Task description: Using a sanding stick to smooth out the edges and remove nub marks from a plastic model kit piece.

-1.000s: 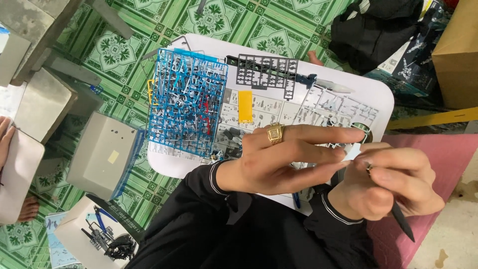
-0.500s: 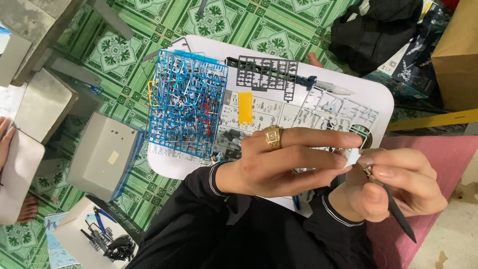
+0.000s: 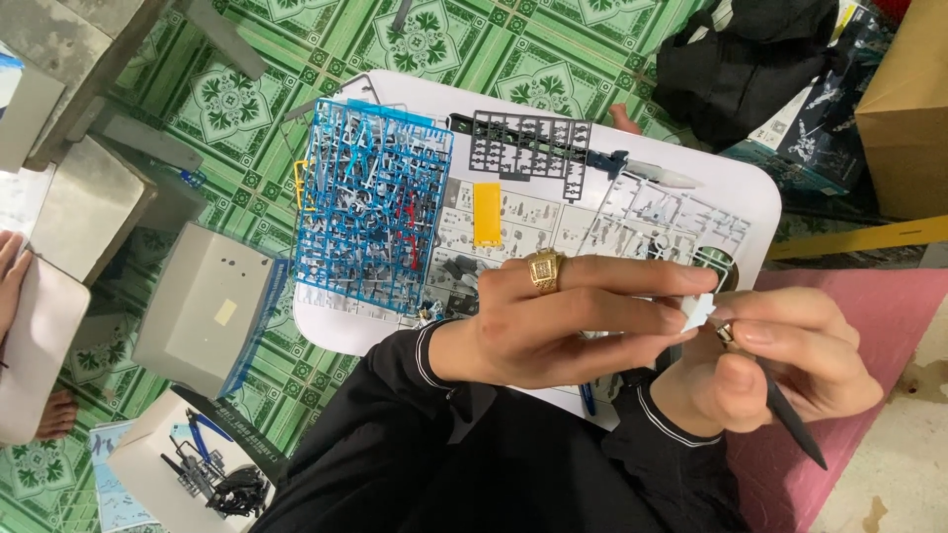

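Note:
My left hand (image 3: 583, 316), with a gold ring on one finger, pinches a small white plastic part (image 3: 697, 308) at its fingertips. My right hand (image 3: 780, 365) grips a thin black hobby knife (image 3: 790, 419) and holds its tip against that part. Both hands hover over the near edge of a white tray table (image 3: 750, 212). On the table lie a stack of blue part frames (image 3: 373, 202), a dark grey part frame (image 3: 528, 148), a clear part frame (image 3: 662, 222) and a printed sheet with a yellow tab (image 3: 487, 213).
A grey box (image 3: 202, 306) sits on the green patterned floor to the left. A small box with tools (image 3: 197, 469) lies at the lower left. A black bag (image 3: 750, 59) and a cardboard box (image 3: 904, 109) stand at the upper right. Another person's hand (image 3: 10, 266) shows at the left edge.
My right hand has shifted slightly against the part, and the knife has tilted a little. The left hand holds its place.

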